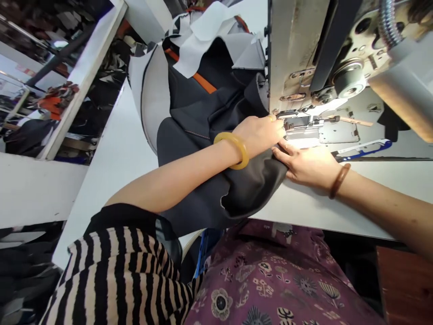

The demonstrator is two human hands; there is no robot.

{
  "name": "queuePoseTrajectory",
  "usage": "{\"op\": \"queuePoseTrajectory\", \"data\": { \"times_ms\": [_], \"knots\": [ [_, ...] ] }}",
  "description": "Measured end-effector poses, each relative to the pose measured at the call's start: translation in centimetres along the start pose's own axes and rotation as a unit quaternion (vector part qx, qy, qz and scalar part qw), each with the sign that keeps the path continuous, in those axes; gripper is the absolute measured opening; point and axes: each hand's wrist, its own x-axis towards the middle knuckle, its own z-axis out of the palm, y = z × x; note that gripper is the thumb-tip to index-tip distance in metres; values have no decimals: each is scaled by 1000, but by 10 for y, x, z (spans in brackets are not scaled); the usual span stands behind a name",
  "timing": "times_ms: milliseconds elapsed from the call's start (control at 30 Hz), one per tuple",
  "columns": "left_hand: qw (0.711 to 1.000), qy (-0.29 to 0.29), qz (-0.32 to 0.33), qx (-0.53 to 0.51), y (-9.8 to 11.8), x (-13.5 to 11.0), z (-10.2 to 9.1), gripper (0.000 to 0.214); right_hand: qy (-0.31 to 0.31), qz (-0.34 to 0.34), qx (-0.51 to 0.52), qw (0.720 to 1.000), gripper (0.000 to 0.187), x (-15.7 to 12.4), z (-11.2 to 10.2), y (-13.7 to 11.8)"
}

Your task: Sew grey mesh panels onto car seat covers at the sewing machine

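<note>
My left hand [259,132], with a yellow bangle at the wrist, rests on a piece of dark grey fabric [209,135] and its fingers are pressed together right at the presser foot [291,118] of the sewing machine [304,54]. My right hand [306,163], with a brown bangle, lies on the near edge of the same fabric just in front of the needle plate [324,132], fingers bent and pinching the cloth. The fabric hangs over the table's front edge towards my lap.
A pile of grey, white and orange-trimmed cut pieces [203,49] lies on the white table [115,153] behind the dark fabric. Blue-handled scissors [365,149] lie to the right of the needle plate. Shelves with more cloth [54,99] stand at the left.
</note>
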Motion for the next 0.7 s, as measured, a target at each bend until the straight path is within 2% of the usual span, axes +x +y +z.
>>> {"op": "queuePoseTrajectory", "data": {
  "times_ms": [67, 200, 367, 433, 533, 700],
  "knots": [
    [1000, 2, -9, 10, -7, 6, 3, 38, -1, 1, 6, 1000, 59, -2, 0, 2],
    [998, 31, -37, 33, -25, 4, 11, 40, -8, -1, 17, 1000, 56, -2, -2, 6],
    [998, -32, -15, 48, -48, 15, 12, 40, -40, -6, 7, 999, 58, 3, -1, 4],
    [997, -60, 0, 54, -49, 22, 9, 40, -47, 0, 18, 999, 59, 5, 0, 3],
    [994, -86, 14, 64, -42, 26, 5, 39, -26, 14, 56, 998, 60, 7, 2, 1],
    [996, -76, 23, 41, -31, 22, 6, 38, -19, 35, 80, 996, 60, 10, 4, 3]
  ]
}}
